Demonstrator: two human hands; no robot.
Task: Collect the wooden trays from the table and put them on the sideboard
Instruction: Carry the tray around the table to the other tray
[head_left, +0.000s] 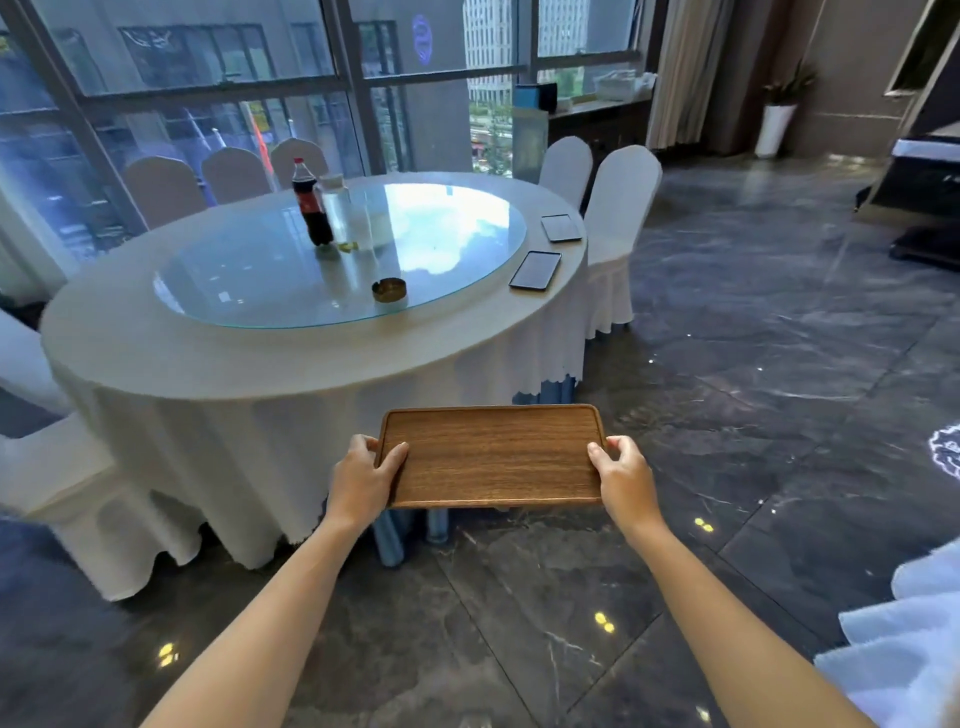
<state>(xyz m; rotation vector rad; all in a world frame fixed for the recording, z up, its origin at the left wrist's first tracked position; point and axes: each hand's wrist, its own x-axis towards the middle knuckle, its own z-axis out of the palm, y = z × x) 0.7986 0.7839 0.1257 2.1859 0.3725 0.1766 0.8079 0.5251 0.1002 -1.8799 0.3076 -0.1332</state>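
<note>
I hold a brown wooden tray (493, 457) level in front of me, above the dark floor and just off the near edge of the round table (182, 358). My left hand (363, 480) grips its left end, thumb on top. My right hand (623, 475) grips its right end. Two more dark trays lie on the table's right rim: one (535, 270) nearer, another (561, 227) farther back. No sideboard can be made out for certain.
The table has a white cloth and a glass turntable (441, 244) carrying a cola bottle (310, 202), a clear jug (340, 208) and an ashtray (389, 290). White-covered chairs (615, 208) ring it. Open marble floor (779, 364) spreads right. Another white cloth (914, 639) intrudes at bottom right.
</note>
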